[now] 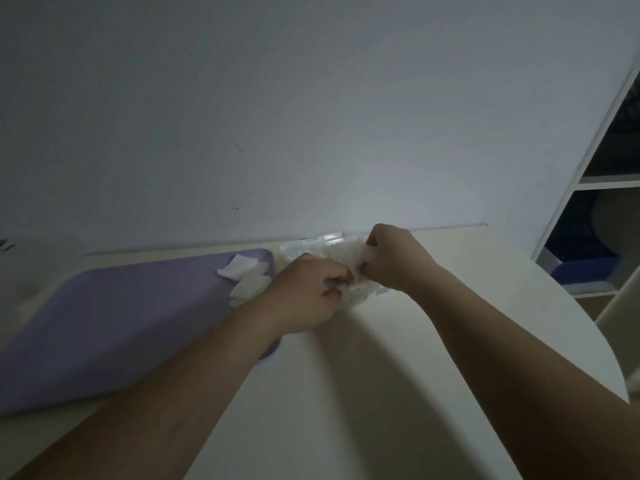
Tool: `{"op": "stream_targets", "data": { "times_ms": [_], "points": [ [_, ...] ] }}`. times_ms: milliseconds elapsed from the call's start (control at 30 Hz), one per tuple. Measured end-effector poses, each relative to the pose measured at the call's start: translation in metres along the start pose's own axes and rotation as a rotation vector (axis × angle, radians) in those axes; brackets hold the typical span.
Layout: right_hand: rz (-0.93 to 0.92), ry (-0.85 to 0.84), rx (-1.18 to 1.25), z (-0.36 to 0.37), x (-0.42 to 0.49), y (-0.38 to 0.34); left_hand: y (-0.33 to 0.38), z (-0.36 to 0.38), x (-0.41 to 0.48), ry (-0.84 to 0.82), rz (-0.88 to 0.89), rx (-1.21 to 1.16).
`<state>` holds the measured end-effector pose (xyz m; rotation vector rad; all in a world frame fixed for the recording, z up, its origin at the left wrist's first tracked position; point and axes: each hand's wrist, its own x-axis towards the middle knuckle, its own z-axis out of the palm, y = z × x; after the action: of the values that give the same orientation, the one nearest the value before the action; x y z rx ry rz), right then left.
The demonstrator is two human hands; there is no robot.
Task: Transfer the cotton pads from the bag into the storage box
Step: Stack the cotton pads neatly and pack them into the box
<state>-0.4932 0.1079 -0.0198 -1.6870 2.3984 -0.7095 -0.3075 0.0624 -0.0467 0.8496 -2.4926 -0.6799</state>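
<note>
- The tabletop (450, 306) is cream, with a rounded right edge and its far edge against the wall.
- A purple mat (121, 323) covers the tabletop's left part and reaches almost to the far edge.
- The left hand (304, 292) lies at the mat's right edge, fingers curled under and pinching the near side of the bag (369, 293).
- The right hand (398, 258) is near the far edge, fingers curled tight around a wad of cotton pads (334, 254) at the bag's mouth.
- The bag lies between the two hands, mid-tabletop near the far edge. It looks like thin, crinkly, slippery film, best pinned at its closed end.
- A clear plastic piece (327, 237) at the far edge behind the hands may be the storage box; I cannot tell for certain.
- Loose pads (239, 266) lie on the mat's far right corner.
- The pads should be feather-light, soft and easily crushed or scattered, so take them as a stack, squeezed lightly by its flat faces.
</note>
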Motion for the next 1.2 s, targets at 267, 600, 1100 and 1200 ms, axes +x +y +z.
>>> {"op": "stream_targets", "data": {
  "times_ms": [267, 600, 1100, 1200],
  "points": [
    [0.079, -0.225, 0.057, -0.012, 0.002, -0.013, -0.010, 0.001, -0.002, 0.011, 0.009, -0.103],
    [0.063, -0.013, -0.134, 0.017, -0.006, -0.026, -0.020, 0.007, -0.003, 0.089, -0.027, -0.285],
    [-0.207, 0.301, -0.203, -0.004, -0.034, -0.058, -0.044, -0.039, -0.019, 0.537, -0.102, -0.243],
    [-0.399, 0.238, 0.153, 0.015, -0.047, -0.097, -0.085, -0.064, -0.022, 0.351, -0.278, 0.017]
  ]
}}
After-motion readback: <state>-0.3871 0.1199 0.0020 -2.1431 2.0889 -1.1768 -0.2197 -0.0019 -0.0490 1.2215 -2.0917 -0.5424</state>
